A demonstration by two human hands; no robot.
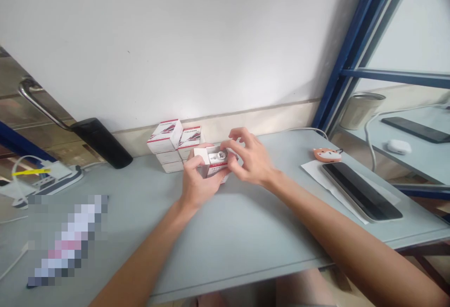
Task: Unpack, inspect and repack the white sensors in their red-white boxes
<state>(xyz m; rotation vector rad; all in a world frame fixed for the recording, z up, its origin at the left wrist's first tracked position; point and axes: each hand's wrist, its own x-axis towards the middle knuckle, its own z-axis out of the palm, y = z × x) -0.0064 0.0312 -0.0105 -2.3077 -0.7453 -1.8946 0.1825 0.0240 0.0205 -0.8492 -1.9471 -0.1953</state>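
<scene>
A small white-and-red carton (213, 167) is held a little above the desk, in front of a stack of similar cartons. Its top is open, and a white round part (221, 155) shows inside. My left hand (198, 180) is wrapped around the carton's left and near sides, thumb by a raised white flap (201, 156). At the carton's right edge, my right hand (250, 159) has its thumb and index finger on the right-hand flap, with the other fingers bent and lifted. Its fingertips partly cover that flap.
Stacked closed cartons (164, 137) stand by the wall behind my left hand. A black cylinder (101, 143) and a power strip (49, 185) lie leftward, near a blurred-out flat item (68, 241). On the right are a phone (362, 190), white paper (314, 172) and an orange animal-face case (326, 154).
</scene>
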